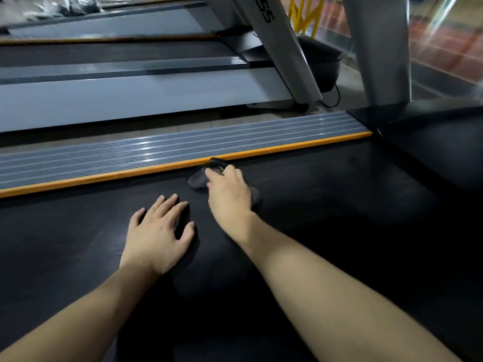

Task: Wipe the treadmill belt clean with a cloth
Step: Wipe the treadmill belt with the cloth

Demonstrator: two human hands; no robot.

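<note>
The black textured treadmill belt (313, 218) fills the lower part of the view. My right hand (230, 192) grips a dark grey cloth (198, 178) and holds it down on the belt, right beside the orange edge strip (156, 167). Most of the cloth is hidden under the hand. My left hand (159, 231) lies flat on the belt with its fingers spread, a little left of and nearer than the right hand, holding nothing.
A ribbed grey side rail (130, 152) runs beyond the orange strip. A grey upright post (381, 48) rises at the far right. A second treadmill (130, 95) stands parallel behind, with its own slanted post and a black cable on the floor.
</note>
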